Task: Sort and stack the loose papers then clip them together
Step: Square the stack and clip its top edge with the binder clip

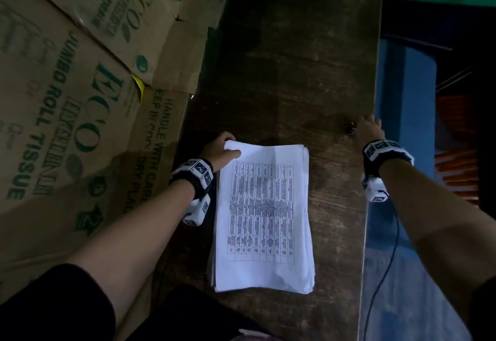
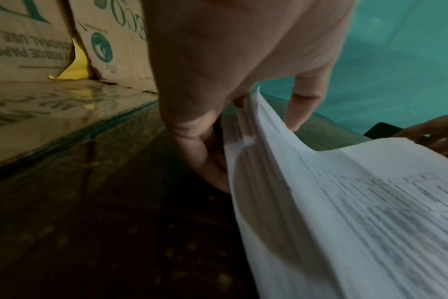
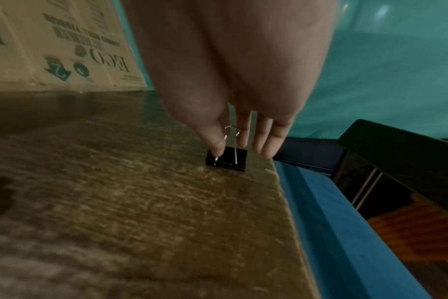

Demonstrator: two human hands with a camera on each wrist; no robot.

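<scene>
Table (image 1: 295,72): bare wood open beyond and right of the paper stack (image 1: 264,220), passable up to its right edge; cardboard boxes (image 1: 80,85) wall off the left side, crowding the left hand (image 1: 218,151); binder clip (image 3: 226,158) sits at the right edge under the right hand (image 3: 241,101).

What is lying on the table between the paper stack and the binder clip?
Nothing: in the head view only bare wooden table separates the paper stack from the binder clip.
</scene>
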